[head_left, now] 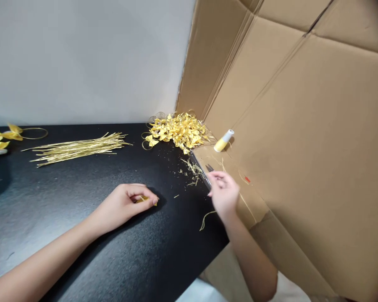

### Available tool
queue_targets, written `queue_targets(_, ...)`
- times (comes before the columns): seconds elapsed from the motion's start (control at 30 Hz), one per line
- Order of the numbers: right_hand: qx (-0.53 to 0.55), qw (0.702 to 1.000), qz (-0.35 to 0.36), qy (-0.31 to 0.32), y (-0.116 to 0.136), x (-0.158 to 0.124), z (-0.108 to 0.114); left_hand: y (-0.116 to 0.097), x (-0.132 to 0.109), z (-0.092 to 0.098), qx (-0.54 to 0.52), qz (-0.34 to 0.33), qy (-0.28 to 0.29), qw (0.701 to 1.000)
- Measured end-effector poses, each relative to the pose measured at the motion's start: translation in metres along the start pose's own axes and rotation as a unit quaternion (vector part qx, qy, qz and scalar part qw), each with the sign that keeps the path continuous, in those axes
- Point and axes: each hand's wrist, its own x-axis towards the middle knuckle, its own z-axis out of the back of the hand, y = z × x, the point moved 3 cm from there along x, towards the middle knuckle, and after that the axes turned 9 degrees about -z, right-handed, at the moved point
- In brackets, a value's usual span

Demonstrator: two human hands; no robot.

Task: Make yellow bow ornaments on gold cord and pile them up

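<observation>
My left hand rests on the black table with its thumb and fingers pinched on a small yellow ribbon piece. Over the table's right edge, my right hand has its fingers curled around small scissors, whose dark tips point up and left. A pile of yellow ribbon bows with thin gold loops lies at the back corner. To its left is a bundle of gold wire strips. Short gold clippings are scattered between the pile and my right hand.
A thread cone, white and yellow, stands on the cardboard at the right. Tall cardboard walls rise there. More yellow bows lie at the far left of the black table. A gold cord lies near my right wrist.
</observation>
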Motion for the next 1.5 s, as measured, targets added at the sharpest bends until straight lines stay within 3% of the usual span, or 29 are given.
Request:
queue_targets(0.07,-0.024,0.992,0.025,-0.121,-0.008,0.029,0.032,0.002,0.0,0.0,-0.008,0.004,0.0,1.0)
queue_targets(0.1,-0.032,0.989,0.03,-0.144,-0.013,0.043,0.044,0.002,0.0,0.0,-0.011,0.006,-0.001,1.0)
queue_targets(0.23,-0.06,0.986,0.03,-0.15,-0.033,0.08,0.067,0.001,0.001,0.001,-0.012,0.011,-0.008,1.0)
queue_targets(0.47,-0.109,0.985,0.022,-0.13,-0.053,0.083,0.063,0.0,-0.001,0.001,-0.02,0.025,-0.016,0.999)
queue_targets(1.5,-0.156,0.981,0.035,-0.107,-0.052,0.086,0.062,0.0,-0.001,0.001,-0.041,0.03,-0.018,0.999)
